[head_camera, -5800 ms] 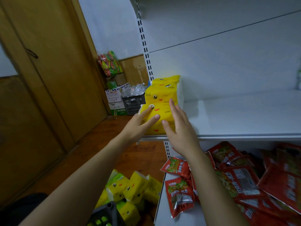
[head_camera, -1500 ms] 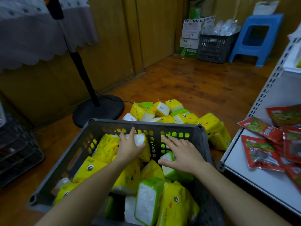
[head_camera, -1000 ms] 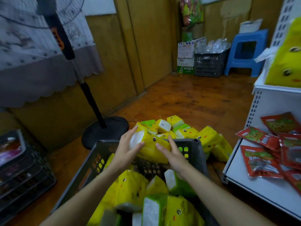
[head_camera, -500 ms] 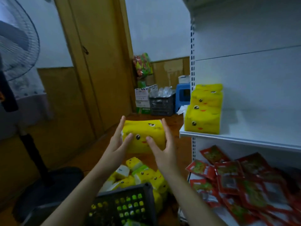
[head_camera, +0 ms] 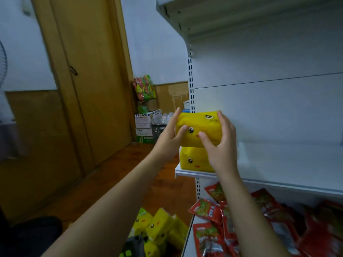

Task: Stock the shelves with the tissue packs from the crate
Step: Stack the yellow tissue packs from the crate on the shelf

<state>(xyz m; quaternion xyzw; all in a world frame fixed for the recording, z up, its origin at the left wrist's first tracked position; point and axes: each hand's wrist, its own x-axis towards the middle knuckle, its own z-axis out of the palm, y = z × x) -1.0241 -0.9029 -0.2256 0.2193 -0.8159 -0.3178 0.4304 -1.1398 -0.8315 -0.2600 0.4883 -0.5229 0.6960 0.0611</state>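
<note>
I hold a yellow tissue pack (head_camera: 199,125) with a cartoon face between both hands, at the left end of the white middle shelf (head_camera: 289,164). My left hand (head_camera: 168,139) grips its left end and my right hand (head_camera: 220,145) its right end. The pack sits on top of the stacked yellow packs (head_camera: 194,160) standing on that shelf; whether it rests on them I cannot tell. A corner of the dark crate (head_camera: 133,245) shows at the bottom edge. Loose yellow packs (head_camera: 159,230) lie on the floor beside it.
Red snack bags (head_camera: 259,225) cover the lower shelf. An upper shelf (head_camera: 204,13) juts out overhead. A wooden door (head_camera: 89,86) stands at left. Cardboard boxes (head_camera: 144,127) and a dark basket (head_camera: 157,129) sit in the far corner on the wooden floor.
Both hands have carried the yellow pack up and to the right, from mid-air beside the shelf to the top of the stack at the shelf's left end.
</note>
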